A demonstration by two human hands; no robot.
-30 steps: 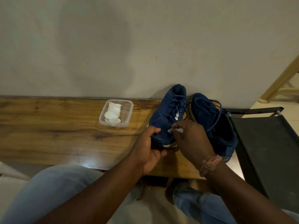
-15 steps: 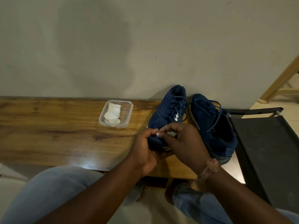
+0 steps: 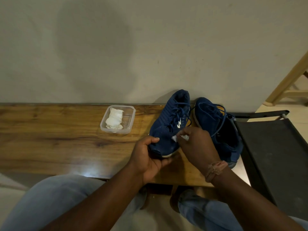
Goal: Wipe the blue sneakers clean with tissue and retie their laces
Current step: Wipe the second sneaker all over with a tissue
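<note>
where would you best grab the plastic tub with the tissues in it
Probably by the long side wall facing the sneakers, coming from the right and above. The clear tub stands upright and open on the wooden table; the wad of tissue lies toward its left side, so that rim is bare, and thumb and fingers could pinch over it.

Two blue sneakers on the wooden table (image 3: 50, 139): the left sneaker (image 3: 168, 129) and the right sneaker (image 3: 216, 130), side by side, each with loose blue laces; one clear plastic container (image 3: 129, 120), holding one wad of white tissue (image 3: 115, 120); one smaller tissue piece (image 3: 180, 138) against the left sneaker; two hands, the left hand (image 3: 148, 159) and the right hand (image 3: 196, 147); one cord bracelet (image 3: 215, 169) at the right wrist; one black chair (image 3: 275, 155) beside the table.
</note>
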